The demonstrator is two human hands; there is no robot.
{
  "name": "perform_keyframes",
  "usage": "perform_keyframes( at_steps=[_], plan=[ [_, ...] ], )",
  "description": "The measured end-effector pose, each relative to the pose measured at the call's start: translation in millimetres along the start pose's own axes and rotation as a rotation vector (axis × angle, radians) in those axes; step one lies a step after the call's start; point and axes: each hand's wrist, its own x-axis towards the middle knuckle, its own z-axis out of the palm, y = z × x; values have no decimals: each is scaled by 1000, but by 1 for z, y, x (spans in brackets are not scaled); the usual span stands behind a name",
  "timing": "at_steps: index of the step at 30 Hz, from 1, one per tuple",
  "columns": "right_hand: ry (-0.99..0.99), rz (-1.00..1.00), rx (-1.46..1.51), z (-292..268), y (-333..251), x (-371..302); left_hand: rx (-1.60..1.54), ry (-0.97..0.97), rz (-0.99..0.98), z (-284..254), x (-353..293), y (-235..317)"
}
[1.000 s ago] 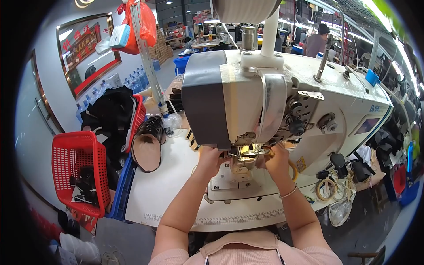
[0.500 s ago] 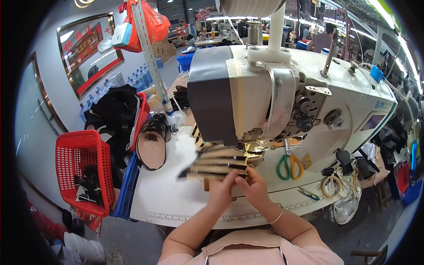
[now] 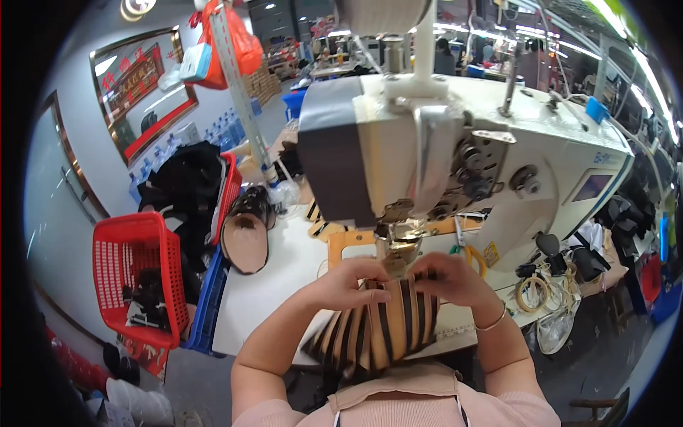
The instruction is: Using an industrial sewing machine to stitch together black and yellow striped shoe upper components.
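Note:
A black-and-tan striped piece hangs over the table's front edge, its far end close under the head of a white sewing machine. My left hand grips the left part of that far end, thumb on top. At the right corner, my right hand has its fingers curled onto the same piece; they are slightly blurred. Both hands are just in front of the machine's presser foot area, which partly hides behind my fingers. Green-and-orange handled scissors lie beyond my right hand, partly covered by it.
A red basket with black scraps stands left, beside a blue crate. A shoe sits on the table's left side. More striped pieces lie behind the machine head. Tape rolls and cords lie right.
The striped piece has swung from left of the needle area toward my body and now hangs over the table edge. My hands have moved apart to its two far corners.

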Motion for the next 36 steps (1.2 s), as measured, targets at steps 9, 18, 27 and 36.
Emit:
perform_keyframes(
  at_steps=[9,18,27,36],
  plan=[
    [373,387,903,4,33,5,-319,26,-526,-4,24,-5],
    [311,443,1081,-8,38,13,-760,225,-571,-5,42,-37],
    [501,389,750,-17,52,19,-699,298,-566,-2,46,-36],
    [493,283,729,-17,68,22,-562,309,-478,-2,44,-35]
  ],
)
